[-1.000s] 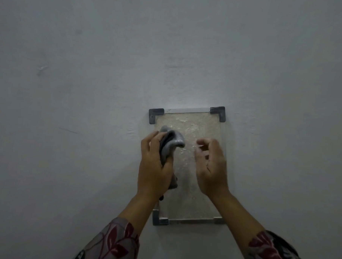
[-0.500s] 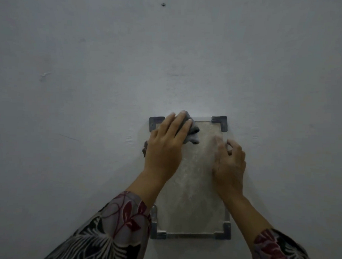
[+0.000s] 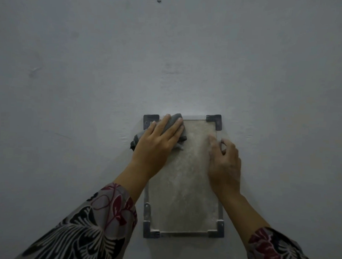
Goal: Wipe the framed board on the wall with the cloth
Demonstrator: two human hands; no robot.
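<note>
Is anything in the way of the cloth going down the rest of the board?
Nothing visible blocks it. The left hand presses the cloth against the top left of the framed board. The surface below is bare down to the bottom frame. The right hand rests along the right edge, beside that path.

Dim grey wall (image 3: 90, 78) w/ scuffs, small screw (image 3: 158, 1) up top

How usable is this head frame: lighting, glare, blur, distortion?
Head view: dim, greyish light with darker edges; no glare on the framed board; left hand, cloth and right hand slightly soft; board tapers upward, as from perspective or the wide lens.
</note>
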